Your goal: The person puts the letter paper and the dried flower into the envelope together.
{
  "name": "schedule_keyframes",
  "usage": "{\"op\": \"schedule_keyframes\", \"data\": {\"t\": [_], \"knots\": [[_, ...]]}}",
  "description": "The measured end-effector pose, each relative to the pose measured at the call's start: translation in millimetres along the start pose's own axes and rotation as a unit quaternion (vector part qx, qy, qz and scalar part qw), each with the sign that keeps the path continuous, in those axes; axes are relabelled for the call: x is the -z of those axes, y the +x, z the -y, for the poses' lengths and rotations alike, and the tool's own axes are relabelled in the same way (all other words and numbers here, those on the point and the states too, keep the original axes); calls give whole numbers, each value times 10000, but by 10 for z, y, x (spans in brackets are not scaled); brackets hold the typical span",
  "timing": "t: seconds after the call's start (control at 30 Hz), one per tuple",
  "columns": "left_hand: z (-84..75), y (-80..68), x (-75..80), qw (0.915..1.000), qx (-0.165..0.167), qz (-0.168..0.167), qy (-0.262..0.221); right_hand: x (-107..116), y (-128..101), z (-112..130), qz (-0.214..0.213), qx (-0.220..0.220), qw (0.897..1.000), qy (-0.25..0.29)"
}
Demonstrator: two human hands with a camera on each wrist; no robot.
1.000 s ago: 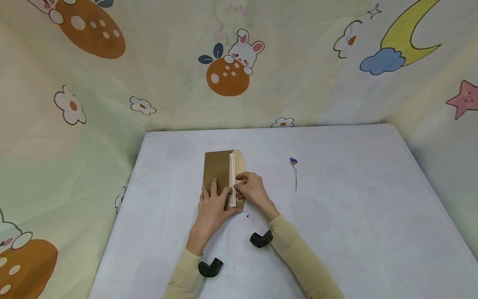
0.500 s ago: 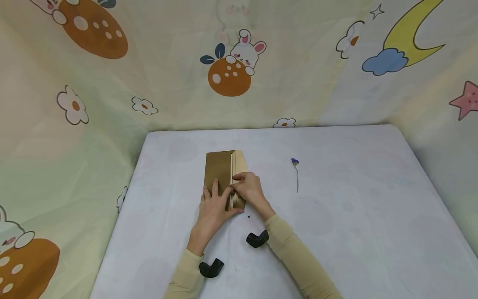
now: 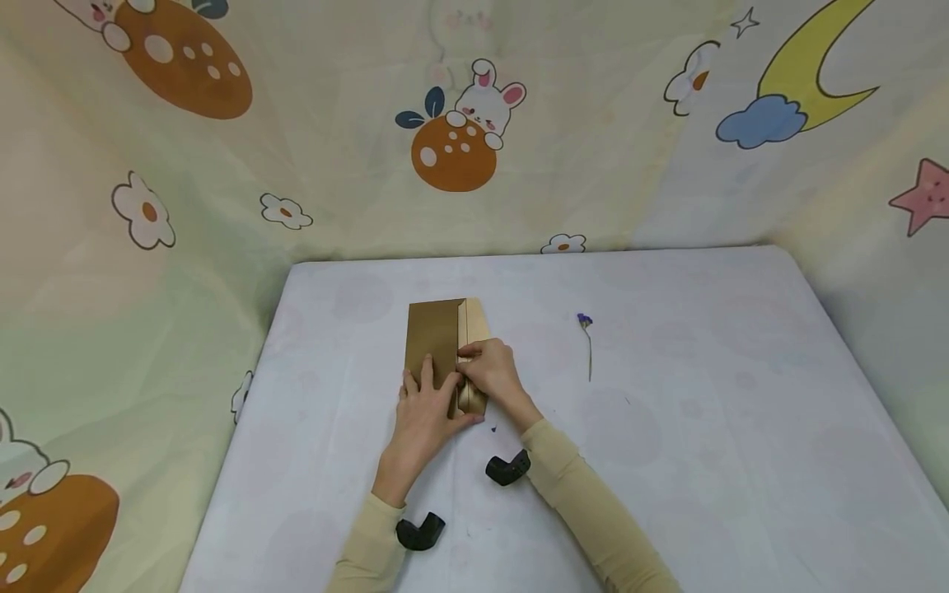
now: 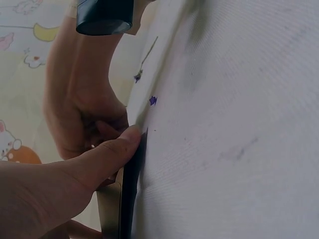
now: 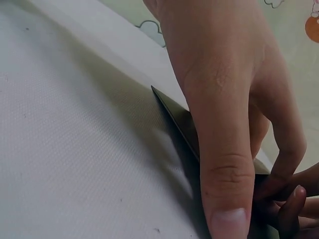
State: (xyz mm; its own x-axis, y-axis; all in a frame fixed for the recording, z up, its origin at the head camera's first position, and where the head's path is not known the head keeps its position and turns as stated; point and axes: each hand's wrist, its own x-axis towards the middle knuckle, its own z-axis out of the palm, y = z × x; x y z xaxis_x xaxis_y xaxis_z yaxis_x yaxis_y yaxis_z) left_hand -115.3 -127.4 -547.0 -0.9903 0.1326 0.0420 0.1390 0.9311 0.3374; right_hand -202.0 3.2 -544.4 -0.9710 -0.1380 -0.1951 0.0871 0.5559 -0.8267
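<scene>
A brownish-gold envelope (image 3: 433, 325) lies lengthwise on the white table, its pale-lined flap (image 3: 476, 319) unfolded to the right. My left hand (image 3: 421, 413) presses on its near part with spread fingers. The left thumb reaches the near right corner, seen close in the left wrist view beside the envelope's dark edge (image 4: 130, 184). At the envelope's opening, my right hand (image 3: 493, 372) pinches with curled fingers, close to the left index finger; these fingertips are partly hidden. In the right wrist view the left hand (image 5: 224, 99) covers much of the envelope (image 5: 174, 117).
A dried purple flower (image 3: 589, 342) on a thin stem lies right of the envelope. A small purple petal (image 3: 493, 429) rests near the envelope's front corner. Black wrist cameras (image 3: 420, 532) hang at both sleeves. Patterned cloth (image 3: 356, 148) rises behind the white table (image 3: 704, 371).
The white card edge that showed at the opening has slid left into the envelope and is out of sight. My right hand has moved slightly left with it; the left hand stays put.
</scene>
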Motion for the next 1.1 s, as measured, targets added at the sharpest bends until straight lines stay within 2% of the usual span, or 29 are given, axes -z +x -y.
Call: {"op": "schedule_keyframes", "data": {"t": [0.17,0.4,0.63,0.8,0.93,1.1], "knots": [[-40,3,-32,10000,-91,-22,25,33,-16,-25,3,-68,9999,140],[-92,-13,-54,9999,-66,36,-156,67,-29,-83,-75,21,10000,-22],[-86,-22,-80,9997,-24,133,-207,115,-81,-138,316,-172,9972,652],[-58,-6,-48,9997,-12,123,-194,207,-125,-196,333,-36,9947,975],[-37,6,-17,9996,35,190,-202,344,-177,-220,178,123,9958,887],[-23,-2,20,9997,51,103,-217,520,-191,-228,-212,327,9985,376]]}}
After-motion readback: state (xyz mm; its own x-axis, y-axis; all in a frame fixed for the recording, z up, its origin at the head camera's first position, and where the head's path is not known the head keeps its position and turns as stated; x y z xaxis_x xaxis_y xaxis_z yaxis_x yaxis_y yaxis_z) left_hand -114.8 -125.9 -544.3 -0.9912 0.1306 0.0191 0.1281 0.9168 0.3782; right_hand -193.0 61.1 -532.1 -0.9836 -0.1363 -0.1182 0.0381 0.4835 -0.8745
